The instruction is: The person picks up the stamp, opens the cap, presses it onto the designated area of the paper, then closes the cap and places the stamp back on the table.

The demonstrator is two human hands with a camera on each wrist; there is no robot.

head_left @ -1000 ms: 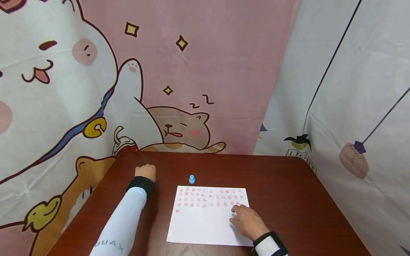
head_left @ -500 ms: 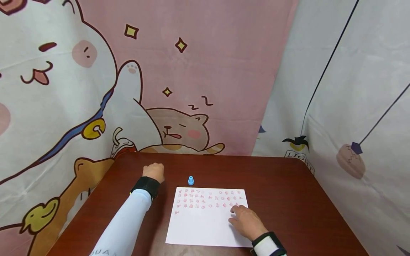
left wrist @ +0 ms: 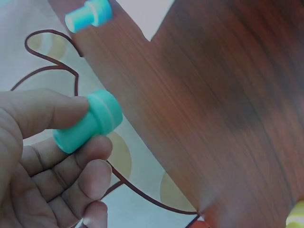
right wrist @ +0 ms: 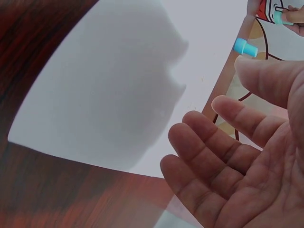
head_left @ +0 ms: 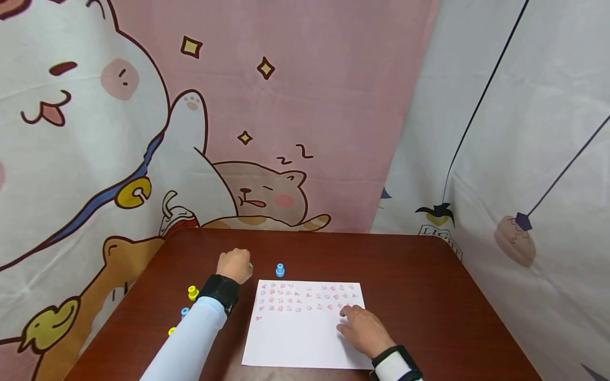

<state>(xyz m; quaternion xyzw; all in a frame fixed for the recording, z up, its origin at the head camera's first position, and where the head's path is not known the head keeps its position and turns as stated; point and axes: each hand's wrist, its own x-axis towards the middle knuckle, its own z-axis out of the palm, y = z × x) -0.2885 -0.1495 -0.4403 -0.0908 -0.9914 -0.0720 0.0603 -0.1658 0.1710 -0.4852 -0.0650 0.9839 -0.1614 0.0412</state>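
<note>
Between its thumb and fingers, my left hand (head_left: 234, 266) pinches a small teal-green stamp (left wrist: 107, 111) with a stepped cylindrical body. In the head view that hand is above the far left of the table, left of a blue stamp (head_left: 280, 270) standing upright behind the paper. A white sheet of paper (head_left: 300, 344) carries rows of small pink-red printed marks on its upper part. Over the sheet's right side is my right hand (head_left: 364, 330), its fingers loosely bent and holding nothing. Whether it touches the paper I cannot tell.
Beside my left forearm on the brown table (head_left: 429, 307) are a yellow stamp (head_left: 193, 293), a partly hidden blue stamp (head_left: 184, 312) and another partly hidden yellow piece (head_left: 172, 330). A cartoon-printed cloth (head_left: 333, 106) hangs behind the table's far edge.
My left hand has moved right, closer to the standing blue stamp. The yellow and blue pieces beside my left forearm have come into view. My right hand has stayed over the paper.
</note>
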